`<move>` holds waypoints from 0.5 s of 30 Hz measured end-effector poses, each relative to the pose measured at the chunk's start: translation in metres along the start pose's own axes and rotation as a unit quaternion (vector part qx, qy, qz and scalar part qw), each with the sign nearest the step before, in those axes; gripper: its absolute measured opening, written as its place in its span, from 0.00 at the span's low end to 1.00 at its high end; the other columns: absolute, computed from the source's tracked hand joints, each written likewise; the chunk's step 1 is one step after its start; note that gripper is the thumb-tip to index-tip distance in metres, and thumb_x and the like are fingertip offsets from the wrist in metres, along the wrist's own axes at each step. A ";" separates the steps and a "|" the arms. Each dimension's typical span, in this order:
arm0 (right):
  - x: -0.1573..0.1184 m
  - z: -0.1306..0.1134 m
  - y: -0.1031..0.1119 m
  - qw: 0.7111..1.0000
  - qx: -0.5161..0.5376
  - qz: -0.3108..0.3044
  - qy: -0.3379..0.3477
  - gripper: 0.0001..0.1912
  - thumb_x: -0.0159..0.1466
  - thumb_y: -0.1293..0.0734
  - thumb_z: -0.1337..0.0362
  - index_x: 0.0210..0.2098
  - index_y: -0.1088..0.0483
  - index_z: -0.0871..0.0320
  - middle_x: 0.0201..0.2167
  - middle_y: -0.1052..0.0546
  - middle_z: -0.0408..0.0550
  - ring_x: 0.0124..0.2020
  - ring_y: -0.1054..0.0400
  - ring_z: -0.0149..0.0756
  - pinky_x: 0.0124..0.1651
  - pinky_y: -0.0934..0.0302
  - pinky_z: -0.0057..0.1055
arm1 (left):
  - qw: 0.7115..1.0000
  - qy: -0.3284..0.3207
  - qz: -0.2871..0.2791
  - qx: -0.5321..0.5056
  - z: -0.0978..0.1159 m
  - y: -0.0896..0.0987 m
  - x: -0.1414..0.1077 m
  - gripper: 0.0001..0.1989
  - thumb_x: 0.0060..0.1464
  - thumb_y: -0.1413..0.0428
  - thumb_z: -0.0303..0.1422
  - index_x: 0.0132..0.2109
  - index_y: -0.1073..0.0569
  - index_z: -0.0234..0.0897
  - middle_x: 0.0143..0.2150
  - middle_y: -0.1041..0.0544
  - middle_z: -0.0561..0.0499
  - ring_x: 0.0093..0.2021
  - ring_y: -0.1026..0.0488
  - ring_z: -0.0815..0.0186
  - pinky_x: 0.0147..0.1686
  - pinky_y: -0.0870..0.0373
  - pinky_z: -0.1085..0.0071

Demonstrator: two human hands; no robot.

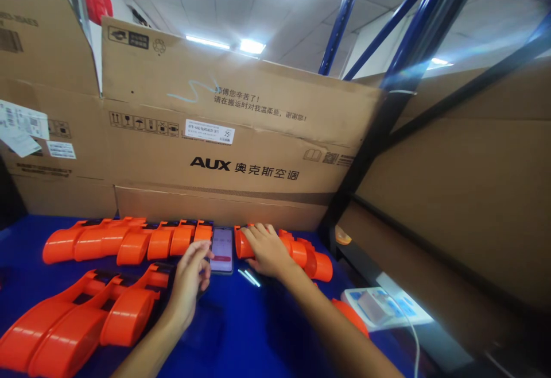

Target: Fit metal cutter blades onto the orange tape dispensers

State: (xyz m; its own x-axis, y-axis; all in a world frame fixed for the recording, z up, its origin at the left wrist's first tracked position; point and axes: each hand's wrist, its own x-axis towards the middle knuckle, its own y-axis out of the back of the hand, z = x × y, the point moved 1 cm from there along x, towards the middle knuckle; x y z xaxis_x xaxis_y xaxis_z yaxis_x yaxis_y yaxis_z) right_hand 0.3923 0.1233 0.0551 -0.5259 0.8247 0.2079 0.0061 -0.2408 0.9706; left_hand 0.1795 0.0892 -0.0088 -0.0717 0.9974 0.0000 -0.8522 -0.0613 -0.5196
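Note:
My right hand [267,250] reaches to the back of the table, its fingers bent over an orange measuring scoop [243,244] at the near end of the right-hand row. My left hand [192,269] hovers at the left side of a phone [222,250], fingers loosely curled and apart, with nothing visible in them. One fingertip overlaps the phone's edge; whether it touches cannot be seen. Two small, thin, shiny strips [249,277] lie below the phone. Left of the phone runs a row of orange scoops [132,247] with dark handle parts.
Larger orange scoops [69,340] lie at the front left, and another orange piece [350,316] is partly behind my right forearm. A cardboard box [241,188] walls off the back. A dark metal post [365,154] and a white-and-blue package [379,309] with a cable stand right.

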 end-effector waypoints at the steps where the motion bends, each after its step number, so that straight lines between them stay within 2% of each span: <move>1: 0.000 0.001 -0.001 1.000 0.002 -0.006 -0.002 0.37 0.57 0.30 0.61 0.65 0.39 0.62 0.58 0.28 0.62 0.56 0.40 0.55 0.58 0.49 0.48 | 1.000 0.001 -0.001 0.000 0.000 0.000 0.000 0.20 0.51 0.36 0.47 0.46 0.27 0.40 0.36 0.26 0.54 0.19 0.37 0.76 0.14 0.46 0.80; 5: -0.007 0.010 0.001 0.999 0.013 -0.029 -0.006 0.49 0.55 0.29 0.58 0.72 0.50 0.58 0.68 0.38 0.58 0.65 0.49 0.56 0.64 0.57 0.51 | 1.000 0.000 -0.003 0.000 0.001 0.000 0.001 0.19 0.52 0.37 0.47 0.44 0.27 0.40 0.35 0.26 0.55 0.20 0.38 0.76 0.14 0.47 0.80; 8: -0.012 0.026 0.003 0.998 0.017 -0.049 -0.025 0.52 0.54 0.30 0.62 0.73 0.54 0.56 0.72 0.44 0.56 0.70 0.56 0.55 0.67 0.63 0.51 | 1.000 0.000 -0.009 -0.002 0.002 -0.001 0.000 0.18 0.52 0.36 0.47 0.43 0.27 0.40 0.35 0.27 0.55 0.20 0.38 0.76 0.14 0.46 0.79; 12: -0.013 0.043 0.001 0.996 0.015 -0.074 -0.055 0.47 0.52 0.28 0.63 0.70 0.45 0.57 0.68 0.37 0.60 0.69 0.52 0.59 0.66 0.65 0.54 | 1.000 -0.001 -0.020 -0.003 0.002 -0.002 -0.002 0.18 0.52 0.36 0.47 0.41 0.27 0.40 0.34 0.27 0.55 0.21 0.37 0.75 0.15 0.46 0.79; 15: -0.012 0.043 0.001 0.995 0.017 -0.083 -0.054 0.41 0.54 0.27 0.62 0.66 0.39 0.55 0.62 0.30 0.58 0.66 0.46 0.56 0.66 0.62 0.52 | 1.000 -0.001 -0.023 -0.003 0.002 -0.002 -0.001 0.18 0.51 0.36 0.47 0.41 0.27 0.40 0.33 0.27 0.55 0.20 0.38 0.75 0.15 0.47 0.79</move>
State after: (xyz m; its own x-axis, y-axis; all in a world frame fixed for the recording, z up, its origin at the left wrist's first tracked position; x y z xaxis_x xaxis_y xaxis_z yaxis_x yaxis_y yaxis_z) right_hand 0.4351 0.1353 0.0590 -0.4273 0.9025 0.0538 -0.0441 -0.0803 0.9958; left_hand 0.1801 0.0878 -0.0059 -0.0331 0.9991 0.0252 -0.8519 -0.0150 -0.5235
